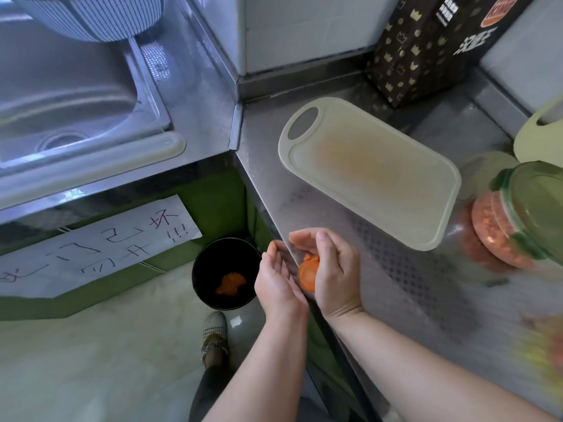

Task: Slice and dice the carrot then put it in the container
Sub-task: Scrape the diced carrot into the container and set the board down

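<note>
My right hand [330, 269] curls around an orange carrot piece [307, 272] at the counter's front edge. My left hand [278, 277] lies open, palm up, right beside it, fingers touching the carrot side. Both hands hover over the edge, above a black bin [201, 269] on the floor that holds orange carrot scraps [231, 284]. A pale cutting board [370, 170] with an orange stain lies bare on the steel counter. At the right stands a clear container [499, 236] with a green lid, filled with diced carrot.
A steel sink [61, 95] sits at the left with a striped bowl [100, 16] above it. A dark patterned box [426, 47] stands at the back. A second pale board [539, 138] leans at the far right. A paper sign [91, 248] hangs on the green cabinet.
</note>
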Demonstrator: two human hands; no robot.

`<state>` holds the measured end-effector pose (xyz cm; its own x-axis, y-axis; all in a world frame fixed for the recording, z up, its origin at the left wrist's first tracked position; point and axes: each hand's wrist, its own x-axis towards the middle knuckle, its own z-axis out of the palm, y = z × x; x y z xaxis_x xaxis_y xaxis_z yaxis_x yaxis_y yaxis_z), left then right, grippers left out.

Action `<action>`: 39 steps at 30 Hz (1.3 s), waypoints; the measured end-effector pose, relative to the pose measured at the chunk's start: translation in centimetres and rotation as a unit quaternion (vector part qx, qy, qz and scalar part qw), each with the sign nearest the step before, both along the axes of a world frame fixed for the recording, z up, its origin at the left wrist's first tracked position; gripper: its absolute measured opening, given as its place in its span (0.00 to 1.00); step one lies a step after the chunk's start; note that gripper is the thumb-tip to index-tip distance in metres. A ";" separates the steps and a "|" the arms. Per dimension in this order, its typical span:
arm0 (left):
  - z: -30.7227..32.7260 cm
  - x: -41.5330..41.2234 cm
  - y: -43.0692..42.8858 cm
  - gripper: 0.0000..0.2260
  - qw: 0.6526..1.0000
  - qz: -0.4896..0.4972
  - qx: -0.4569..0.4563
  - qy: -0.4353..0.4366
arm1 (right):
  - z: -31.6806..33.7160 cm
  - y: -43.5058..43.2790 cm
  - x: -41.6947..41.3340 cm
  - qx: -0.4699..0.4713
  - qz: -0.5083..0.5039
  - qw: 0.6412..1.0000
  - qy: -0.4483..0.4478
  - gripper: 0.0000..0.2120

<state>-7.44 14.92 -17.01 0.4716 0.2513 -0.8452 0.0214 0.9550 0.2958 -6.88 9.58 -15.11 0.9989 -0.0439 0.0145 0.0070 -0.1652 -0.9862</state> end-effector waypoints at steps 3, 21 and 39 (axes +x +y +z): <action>0.3 -0.1 0.0 0.11 1.000 -0.005 -0.006 -0.008 | 0.2 0.7 -0.3 0.018 0.030 0.999 0.018 0.17; -0.2 -1.5 -0.5 0.15 0.998 0.018 -0.049 -0.025 | 0.0 -0.5 -0.9 0.059 0.028 0.997 0.048 0.19; -0.9 -2.2 -0.1 0.15 0.990 0.016 -0.133 -0.033 | 1.3 0.1 -2.1 0.166 0.042 0.978 0.118 0.19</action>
